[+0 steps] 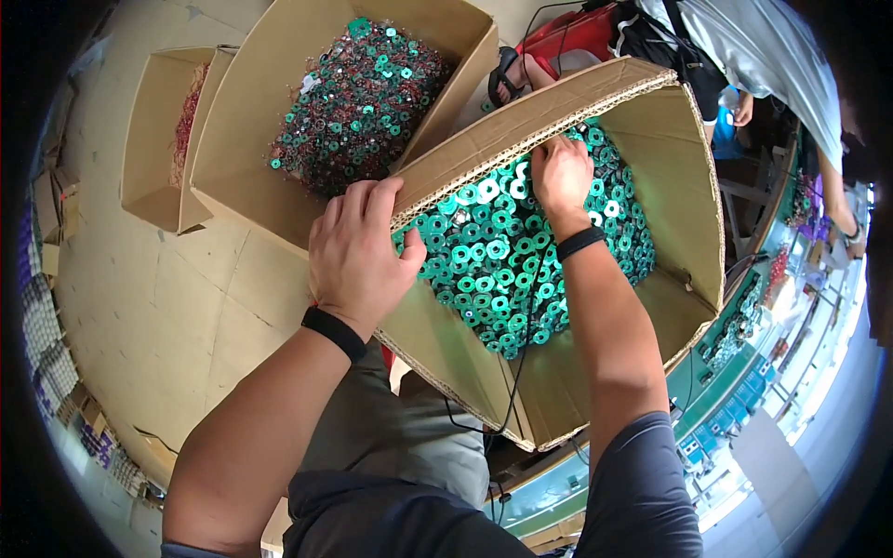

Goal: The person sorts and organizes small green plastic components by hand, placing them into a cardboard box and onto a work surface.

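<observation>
A large cardboard box point(684, 139) stands tilted in front of me, holding a heap of green ring-shaped parts point(498, 249) with dark pieces among them. My left hand point(358, 244) grips the box's left corner, with the fingers over the rim and the thumb on the inner side. Deep inside, my right hand point(564, 177) is at the heap, close to the far wall. Its fingers are curled and their tips are hidden, so I cannot make out what they hold. A black wristband circles each wrist, and a thin black cord point(528, 325) hangs across the heap.
Beyond it at the left stands another cardboard box point(246, 121) with mixed wires and green parts; a smaller box point(149, 139) holds reddish wires. A person point(772, 56) is at the upper right. A green workbench point(698, 423) with small parts curves along the right.
</observation>
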Tool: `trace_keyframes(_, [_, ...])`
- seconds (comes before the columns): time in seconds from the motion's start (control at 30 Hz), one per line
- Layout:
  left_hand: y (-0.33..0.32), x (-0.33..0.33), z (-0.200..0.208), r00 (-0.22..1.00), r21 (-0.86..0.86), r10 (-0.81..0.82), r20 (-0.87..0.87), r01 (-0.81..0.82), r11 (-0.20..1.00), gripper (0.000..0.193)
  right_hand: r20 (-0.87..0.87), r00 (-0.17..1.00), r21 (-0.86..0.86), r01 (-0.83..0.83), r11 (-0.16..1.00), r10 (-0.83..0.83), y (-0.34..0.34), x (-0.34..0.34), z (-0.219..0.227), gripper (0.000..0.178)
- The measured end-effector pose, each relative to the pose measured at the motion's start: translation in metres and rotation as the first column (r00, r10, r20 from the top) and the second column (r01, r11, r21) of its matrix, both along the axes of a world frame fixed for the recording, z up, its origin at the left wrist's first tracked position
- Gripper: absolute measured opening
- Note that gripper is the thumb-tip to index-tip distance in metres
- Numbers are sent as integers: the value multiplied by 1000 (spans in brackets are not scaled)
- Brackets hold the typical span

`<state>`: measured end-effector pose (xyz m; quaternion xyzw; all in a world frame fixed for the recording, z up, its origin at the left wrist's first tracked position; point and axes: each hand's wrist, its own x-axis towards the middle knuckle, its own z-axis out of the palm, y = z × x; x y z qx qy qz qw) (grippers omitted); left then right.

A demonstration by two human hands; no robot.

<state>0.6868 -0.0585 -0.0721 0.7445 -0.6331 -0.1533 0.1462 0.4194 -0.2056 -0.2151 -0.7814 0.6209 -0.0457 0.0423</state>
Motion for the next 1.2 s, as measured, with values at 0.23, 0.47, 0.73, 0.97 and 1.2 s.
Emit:
trace_keyframes(0.23, [0,0,2,998,76,26,-61,-21,997,58,31,999,-6,16,1000,-16,-2,-2,0,13])
trace_keyframes(0.47, [-1,-2,3,998,89,21,-59,-15,996,57,-4,1000,-48,-18,999,18,-8,-2,-2,13])
trace_keyframes(0.73, [-1,-1,3,997,82,22,-67,-17,996,56,86,996,-3,33,999,-32,-3,-12,18,13])
trace_keyframes(0.97, [0,0,0,1000,9,0,-16,1,1000,53,223,968,4,-120,993,116,14,-21,31,24])
trace_keyframes(1.2, [-1,0,-1,1000,8,-3,-18,3,1000,53,319,932,40,-194,980,171,17,-37,36,22])
